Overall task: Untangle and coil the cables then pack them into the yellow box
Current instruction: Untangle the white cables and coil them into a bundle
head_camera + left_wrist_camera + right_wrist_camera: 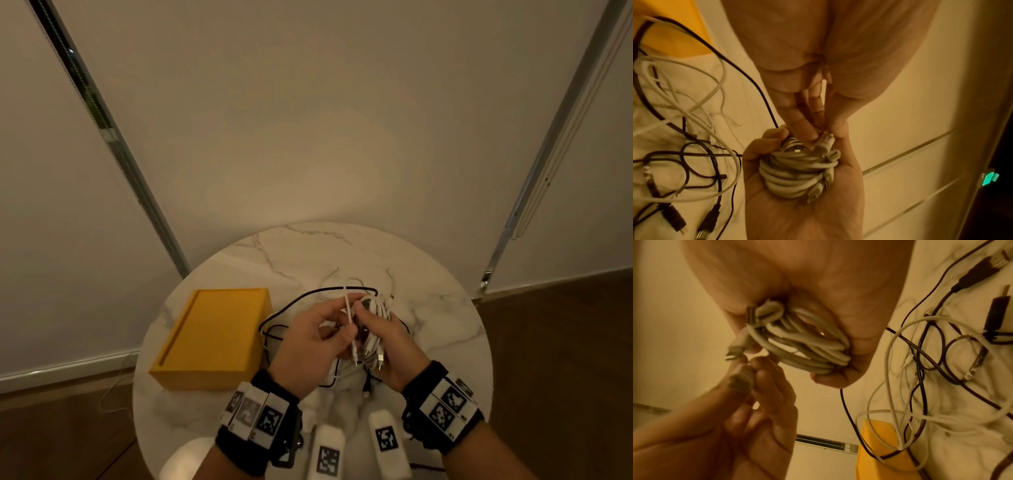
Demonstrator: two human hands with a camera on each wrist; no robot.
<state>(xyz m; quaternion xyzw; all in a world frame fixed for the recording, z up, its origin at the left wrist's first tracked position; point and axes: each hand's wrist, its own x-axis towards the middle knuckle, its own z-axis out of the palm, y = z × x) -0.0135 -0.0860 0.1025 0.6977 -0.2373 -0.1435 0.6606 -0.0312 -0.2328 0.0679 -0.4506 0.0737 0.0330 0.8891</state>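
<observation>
Head view shows the white cable coil (375,317) held above the middle of the round marble worktop (442,308); the right hand (394,346) has its fingers curled round the bundle, cradling it in the palm; the left hand (310,346) pinches the coil's loose tail (350,317) between thumb and fingertips, just beside the bundle; to finish this coil well, the tail probably wants wrapping snugly round the middle of the loops and its plug tucked under a turn, with the right hand keeping the loops squeezed so they do not spring apart; beneath the hands a tangle of black and white cables (684,146) lies loose on the worktop, not yet sorted; the yellow box (212,337) sits to the left, near the tangle, and whether it is open or lidded is hard to judge; how many cables make up the tangle cannot be counted; the wrist views are dim and blurred.
</observation>
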